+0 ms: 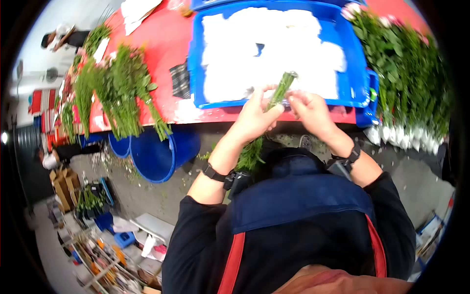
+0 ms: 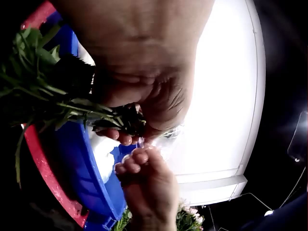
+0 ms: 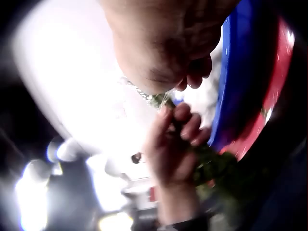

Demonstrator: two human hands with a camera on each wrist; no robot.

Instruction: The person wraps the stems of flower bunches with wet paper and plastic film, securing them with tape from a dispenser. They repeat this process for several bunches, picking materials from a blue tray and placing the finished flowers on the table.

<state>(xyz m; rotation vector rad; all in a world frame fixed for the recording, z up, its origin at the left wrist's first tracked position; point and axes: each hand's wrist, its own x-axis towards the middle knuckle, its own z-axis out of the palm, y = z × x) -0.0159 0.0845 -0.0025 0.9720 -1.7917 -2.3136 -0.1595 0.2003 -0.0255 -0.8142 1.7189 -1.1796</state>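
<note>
My left hand (image 1: 257, 116) grips a bunch of green leafy stems (image 1: 282, 90) over the near edge of a blue tray (image 1: 353, 63). The cut ends point up and away, while the foliage hangs below the hand toward my body. My right hand (image 1: 313, 111) is close beside the stem ends, fingers curled. It pinches a thin clear strand (image 3: 166, 99), which stretches to the stems in the right wrist view. In the left wrist view, both hands' fingertips meet at the bunch. The left palm hides part of the stems.
White wads (image 1: 274, 49) fill the tray on a red table (image 1: 169, 44). Bunches of leafy flowers (image 1: 115, 93) lie at left, and wrapped-end bunches (image 1: 406, 73) at right. Blue buckets (image 1: 154, 157) stand below the table. Another person (image 1: 66, 39) is at far left.
</note>
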